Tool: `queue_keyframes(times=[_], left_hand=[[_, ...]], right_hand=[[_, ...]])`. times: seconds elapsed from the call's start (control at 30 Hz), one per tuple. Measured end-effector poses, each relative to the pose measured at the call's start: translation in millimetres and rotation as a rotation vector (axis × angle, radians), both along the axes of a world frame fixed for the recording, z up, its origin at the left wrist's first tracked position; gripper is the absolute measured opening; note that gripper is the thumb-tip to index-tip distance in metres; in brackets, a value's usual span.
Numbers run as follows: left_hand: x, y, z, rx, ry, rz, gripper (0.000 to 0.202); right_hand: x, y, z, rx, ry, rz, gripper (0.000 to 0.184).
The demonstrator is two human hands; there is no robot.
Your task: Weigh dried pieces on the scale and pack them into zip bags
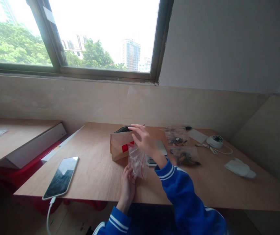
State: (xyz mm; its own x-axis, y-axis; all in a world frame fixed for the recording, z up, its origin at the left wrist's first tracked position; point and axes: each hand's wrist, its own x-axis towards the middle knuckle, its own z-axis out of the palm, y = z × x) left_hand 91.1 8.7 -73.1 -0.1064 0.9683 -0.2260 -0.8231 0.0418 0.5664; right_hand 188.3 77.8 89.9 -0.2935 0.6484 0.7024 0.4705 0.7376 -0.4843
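My left hand [128, 186] rests on the wooden table [98, 169] and pinches the lower edge of a small clear zip bag [137, 160] with a red strip. My right hand [143, 139] is raised above that bag, its fingers stretched out toward the top of a brown paper bag [118, 145] with a red label. The clear bag hangs upright between the two hands. Whether the right hand also grips the clear bag's top I cannot tell.
A phone [61, 177] on a white cable lies at the table's left front. Two more clear bags with dark contents [184, 156] lie to the right, beside a small white round device [215, 141] and a white cloth [239, 168]. A second table [20, 138] stands to the left.
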Motion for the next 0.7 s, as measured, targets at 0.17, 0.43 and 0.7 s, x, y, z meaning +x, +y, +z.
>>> queue_keyframes(times=[0.17,0.43,0.7], left_hand=[[0.0,3.2,0.6,0.018,0.009,-0.020,0.023],[-4.8,-11.8,10.3,-0.007,0.239,-0.128,0.022],[-31.9,-27.3,49.0,0.146,0.617,-0.248,0.026]], right_hand=[[6.0,-52.9,-65.0,-0.145,0.305,-0.317,0.032],[11.2,-80.4,-130.4,-0.639,0.760,-0.224,0.037],[33.5,-77.6,-113.7,-0.707,0.777,-0.260,0.042]])
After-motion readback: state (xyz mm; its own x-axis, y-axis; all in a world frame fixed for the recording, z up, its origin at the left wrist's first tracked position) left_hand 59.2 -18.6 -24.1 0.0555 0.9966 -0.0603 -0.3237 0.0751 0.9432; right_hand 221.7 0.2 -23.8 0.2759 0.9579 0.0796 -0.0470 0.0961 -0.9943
